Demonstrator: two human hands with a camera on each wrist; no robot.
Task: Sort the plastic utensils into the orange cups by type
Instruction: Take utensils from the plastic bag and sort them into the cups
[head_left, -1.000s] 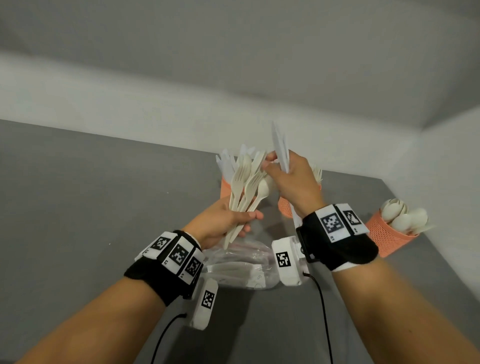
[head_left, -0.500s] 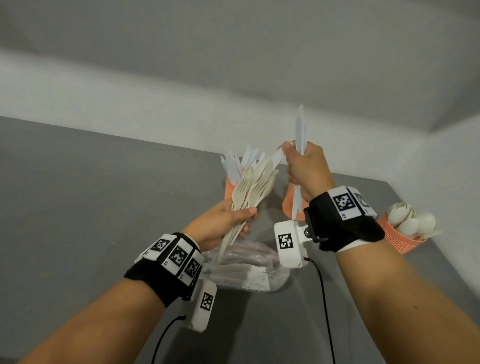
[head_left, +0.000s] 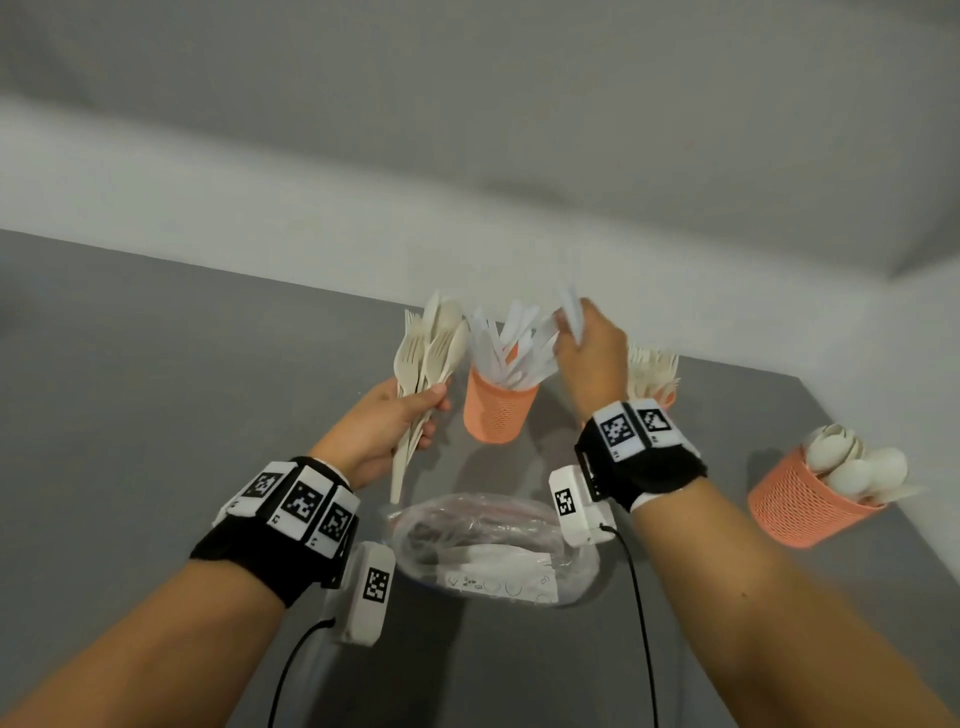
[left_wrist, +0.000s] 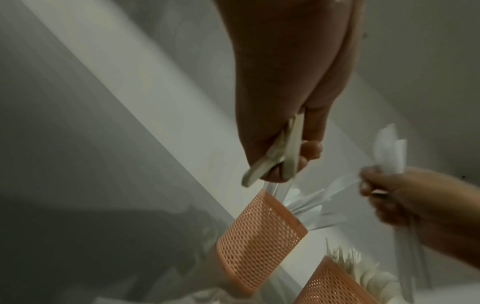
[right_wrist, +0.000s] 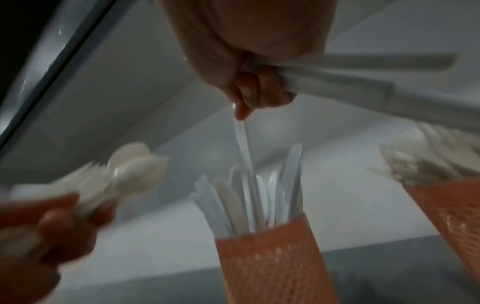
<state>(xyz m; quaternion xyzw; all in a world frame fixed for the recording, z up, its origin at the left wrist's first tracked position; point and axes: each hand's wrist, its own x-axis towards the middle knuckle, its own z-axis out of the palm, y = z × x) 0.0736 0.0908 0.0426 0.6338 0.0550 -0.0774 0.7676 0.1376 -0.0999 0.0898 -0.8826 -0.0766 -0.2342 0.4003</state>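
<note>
My left hand (head_left: 432, 410) grips a bundle of cream forks and spoons (head_left: 431, 353) by the handles, upright, just left of the knife cup (head_left: 497, 413). This orange mesh cup holds several white knives (head_left: 511, 338). My right hand (head_left: 571, 332) grips a few white knives (head_left: 570, 306) above the cup's right rim. In the right wrist view the held knives (right_wrist: 363, 82) stick out sideways over the knife cup (right_wrist: 272, 257). Behind my right wrist stands the fork cup (head_left: 662, 379). The spoon cup (head_left: 795, 501) stands at the far right.
A crumpled clear plastic bag (head_left: 493, 545) lies on the grey table (head_left: 156, 415) between my wrists. A pale wall runs close behind the cups and along the right side. Cables hang from both wrist cameras.
My right hand drew the white knives out of the bundle, lifted them, then moved left toward the knife cup. My left hand shifted the bundle left, uncovering that cup.
</note>
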